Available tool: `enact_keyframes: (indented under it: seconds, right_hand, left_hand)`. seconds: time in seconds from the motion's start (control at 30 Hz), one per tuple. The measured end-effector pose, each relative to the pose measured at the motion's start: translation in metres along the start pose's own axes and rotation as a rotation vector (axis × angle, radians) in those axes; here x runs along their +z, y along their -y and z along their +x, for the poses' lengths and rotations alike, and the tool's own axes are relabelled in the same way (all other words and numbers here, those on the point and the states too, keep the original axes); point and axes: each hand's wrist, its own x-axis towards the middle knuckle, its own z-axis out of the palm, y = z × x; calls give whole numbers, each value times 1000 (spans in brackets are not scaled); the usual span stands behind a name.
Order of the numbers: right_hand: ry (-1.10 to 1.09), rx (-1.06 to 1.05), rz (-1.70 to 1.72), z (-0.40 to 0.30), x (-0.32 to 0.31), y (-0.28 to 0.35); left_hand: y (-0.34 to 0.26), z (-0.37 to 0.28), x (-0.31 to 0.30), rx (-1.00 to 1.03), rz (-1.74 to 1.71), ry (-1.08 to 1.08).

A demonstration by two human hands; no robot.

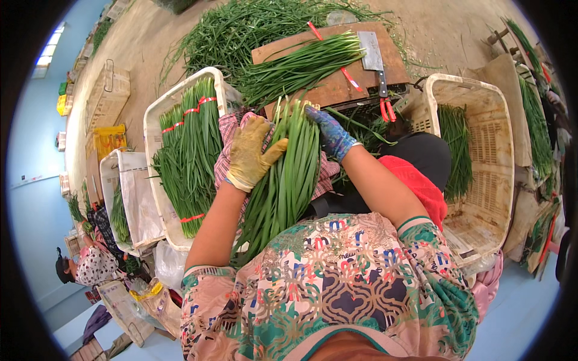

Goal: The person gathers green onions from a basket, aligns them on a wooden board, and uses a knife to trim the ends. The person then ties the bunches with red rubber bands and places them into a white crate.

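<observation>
A loose bunch of garlic chives (293, 167) lies between my hands over my lap, pale stem ends away from me and leaves trailing toward my chest. My left hand (254, 155), in a yellow work glove, grips its left side with the thumb across the leaves. On the right, my right hand (332, 131), in a blue patterned glove, holds the bunch near its stem ends; its fingertips are partly hidden. Beyond them, more chives (307, 67) rest on a wooden board (388, 49), over a red tie strip (351, 80). A cleaver (371, 50) lies at the board's right.
A white plastic crate (151, 131) at left holds chive bundles (189, 158) with red ties. The right-hand crate (492, 167) contains chives (455, 149) too. Behind the board spreads a heap of greens (221, 38). Another person (92, 264) is at far left.
</observation>
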Motion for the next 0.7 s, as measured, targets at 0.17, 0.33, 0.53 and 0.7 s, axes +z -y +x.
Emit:
enact_keyframes:
  seconds: [0.17,0.33,0.53,0.7]
  right_hand:
    - [191,-51,-62,-13,-4,15]
    - [139,-198,-347,-39,-3,23]
    - [-99,-13,-244,-56,-24,7]
    - [-53,-153,25,-53,-20,-8]
  left_hand:
    - [-17,-10,14,-44,-251,-45]
    - [-22,-19,27,13,-451,-117]
    - [-23,-30,40,81,-273,-170]
    - [-23,-36,42,79,-197,-179]
